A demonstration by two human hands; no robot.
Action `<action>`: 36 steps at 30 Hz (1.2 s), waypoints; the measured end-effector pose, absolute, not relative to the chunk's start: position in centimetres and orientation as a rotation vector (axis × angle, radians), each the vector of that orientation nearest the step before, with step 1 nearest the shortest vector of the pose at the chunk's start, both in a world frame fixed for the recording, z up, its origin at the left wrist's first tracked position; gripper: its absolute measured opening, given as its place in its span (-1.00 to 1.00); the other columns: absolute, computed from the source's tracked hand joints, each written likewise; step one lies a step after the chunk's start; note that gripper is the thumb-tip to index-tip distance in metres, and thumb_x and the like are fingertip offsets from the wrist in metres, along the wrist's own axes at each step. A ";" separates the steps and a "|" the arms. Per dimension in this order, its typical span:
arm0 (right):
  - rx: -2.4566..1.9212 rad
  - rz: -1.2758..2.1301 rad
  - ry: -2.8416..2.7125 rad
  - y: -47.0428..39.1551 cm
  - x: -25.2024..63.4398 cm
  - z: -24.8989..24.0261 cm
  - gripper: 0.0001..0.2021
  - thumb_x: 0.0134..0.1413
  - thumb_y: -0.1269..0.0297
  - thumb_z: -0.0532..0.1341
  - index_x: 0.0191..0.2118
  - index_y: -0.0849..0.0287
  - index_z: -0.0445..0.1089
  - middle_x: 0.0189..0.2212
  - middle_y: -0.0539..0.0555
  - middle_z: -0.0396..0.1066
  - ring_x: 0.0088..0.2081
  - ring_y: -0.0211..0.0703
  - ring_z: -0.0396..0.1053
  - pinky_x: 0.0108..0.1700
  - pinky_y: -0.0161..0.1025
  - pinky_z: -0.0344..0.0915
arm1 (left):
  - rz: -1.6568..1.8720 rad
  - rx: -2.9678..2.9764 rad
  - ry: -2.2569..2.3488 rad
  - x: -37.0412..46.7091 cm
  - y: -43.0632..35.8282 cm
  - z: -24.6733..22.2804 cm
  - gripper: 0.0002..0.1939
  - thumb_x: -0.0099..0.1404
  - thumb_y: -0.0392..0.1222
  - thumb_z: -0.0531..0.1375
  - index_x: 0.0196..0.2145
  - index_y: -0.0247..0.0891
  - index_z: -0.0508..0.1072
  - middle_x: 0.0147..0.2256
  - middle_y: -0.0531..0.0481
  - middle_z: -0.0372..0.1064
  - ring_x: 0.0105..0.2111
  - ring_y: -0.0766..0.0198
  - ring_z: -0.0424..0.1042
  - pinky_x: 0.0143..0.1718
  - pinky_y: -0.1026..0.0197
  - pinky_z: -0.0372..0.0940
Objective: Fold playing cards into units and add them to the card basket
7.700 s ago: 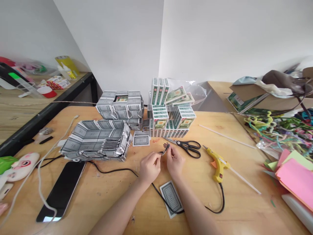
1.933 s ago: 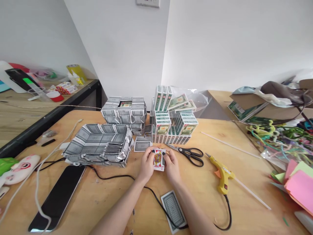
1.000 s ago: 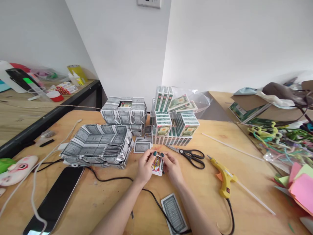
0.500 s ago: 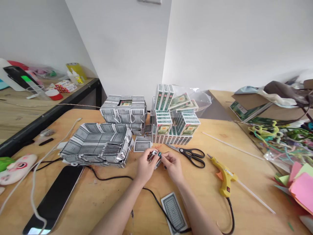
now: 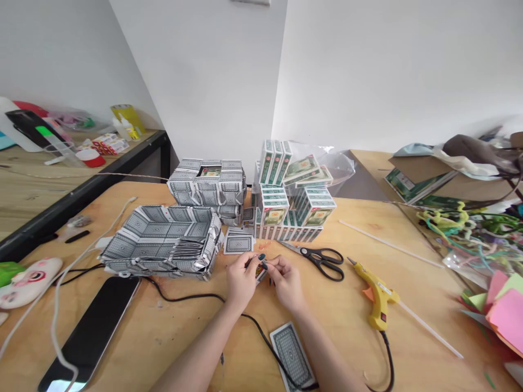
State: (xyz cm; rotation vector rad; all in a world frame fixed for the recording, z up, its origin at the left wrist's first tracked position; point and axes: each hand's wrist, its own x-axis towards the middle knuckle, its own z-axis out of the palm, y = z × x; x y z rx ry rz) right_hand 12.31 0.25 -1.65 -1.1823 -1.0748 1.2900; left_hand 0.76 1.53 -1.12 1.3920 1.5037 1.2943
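Note:
My left hand [image 5: 242, 276] and my right hand [image 5: 287, 280] meet at the middle of the table, both closed on a small folded playing card [image 5: 260, 274]. The fingers cover most of that card. Just beyond my left hand lies a pile of patterned cards [image 5: 238, 242]. A single card [image 5: 291, 354] rests face down between my forearms, with a black cable across it. To the left stands an open tray built from folded cards [image 5: 155, 237], with a stack of folded cards inside its right end.
Black scissors [image 5: 322, 258] and a yellow glue gun [image 5: 379, 299] lie to the right. Boxed card decks [image 5: 275, 209] are stacked at the back, beside a block of folded cards [image 5: 208, 185]. A phone [image 5: 93, 326] and white cable lie left; coloured paper [image 5: 506, 313] is far right.
My fingers have shifted slightly around the small card, and its angle has changed a little. Both hands remain in nearly the same place.

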 end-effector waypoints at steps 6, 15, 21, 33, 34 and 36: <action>-1.209 1.260 -1.041 0.2 12.2 -2.1 -0.76 -0.13 0.11 0.24 -0.53 0.18 0.27 -0.71 -0.09 0.18 -0.67 -0.35 0.07 -0.61 -0.36 0.05 | 1.253 1.434 1.518 0.6 1.4 -1.1 -0.78 0.14 -0.09 0.10 -0.46 -0.26 0.45 -0.55 0.03 0.40 -0.55 0.33 0.32 -0.52 0.35 0.16; -1.209 1.279 -0.979 0.2 12.3 -2.0 -0.77 -0.19 0.13 0.26 -0.56 0.18 0.28 -0.72 -0.09 0.21 -0.67 -0.34 0.10 -0.61 -0.36 0.06 | 1.253 1.529 1.491 0.5 1.2 -1.1 -0.81 0.16 -0.12 0.09 -0.44 -0.23 0.45 -0.52 0.03 0.41 -0.51 0.31 0.34 -0.49 0.34 0.17; -1.220 1.273 -0.973 0.3 12.5 -2.1 -0.79 -0.19 0.16 0.26 -0.57 0.18 0.29 -0.71 -0.08 0.22 -0.66 -0.33 0.11 -0.60 -0.35 0.06 | 1.260 1.589 1.464 0.7 1.2 -0.8 -0.83 0.17 -0.17 0.07 -0.48 -0.23 0.42 -0.53 0.05 0.41 -0.52 0.33 0.35 -0.46 0.34 0.20; -1.218 1.205 -0.858 0.7 13.0 -1.4 -0.76 -0.17 0.13 0.27 -0.54 0.20 0.32 -0.63 -0.05 0.27 -0.60 -0.32 0.14 -0.53 -0.35 0.10 | 1.310 1.272 1.280 0.9 2.0 -0.8 -0.70 0.06 -0.17 0.19 -0.19 -0.24 0.37 -0.24 -0.07 0.41 -0.24 0.23 0.40 -0.21 0.21 0.28; -1.206 1.206 -0.851 0.8 13.1 -1.4 -0.76 -0.16 0.12 0.26 -0.53 0.20 0.32 -0.62 -0.05 0.27 -0.59 -0.33 0.14 -0.53 -0.35 0.10 | 1.314 1.192 1.261 0.9 2.1 -1.0 -0.66 0.03 -0.18 0.21 -0.19 -0.25 0.35 -0.25 -0.08 0.41 -0.25 0.22 0.40 -0.24 0.21 0.29; -1.172 1.223 -0.843 0.9 13.2 -1.5 -0.76 -0.13 0.12 0.25 -0.49 0.20 0.32 -0.62 -0.06 0.24 -0.60 -0.34 0.12 -0.55 -0.37 0.07 | 1.285 1.073 1.244 1.0 2.4 -1.2 -0.66 -0.02 -0.18 0.24 -0.24 -0.29 0.35 -0.30 -0.08 0.42 -0.31 0.22 0.41 -0.31 0.22 0.30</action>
